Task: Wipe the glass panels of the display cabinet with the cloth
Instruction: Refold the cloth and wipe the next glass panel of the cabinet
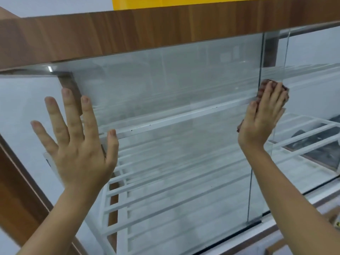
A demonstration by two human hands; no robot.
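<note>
A display cabinet with a wood-grain top board (147, 32) fills the view. Its large sliding glass panel (174, 92) spans the middle; a second glass panel (303, 70) overlaps at the right. My left hand (79, 142) lies flat on the glass near the panel's left edge, fingers spread, holding nothing. My right hand (261, 118) presses a brown cloth (262, 88) flat against the glass by the panel's right edge. Only the cloth's top and left fringe show around my fingers.
White slatted wire shelves (174, 177) sit inside the cabinet behind the glass. A wooden side frame (16, 190) runs down the left. The bottom track and sill (276, 229) cross the lower right. A yellow surface (165, 1) is above the top board.
</note>
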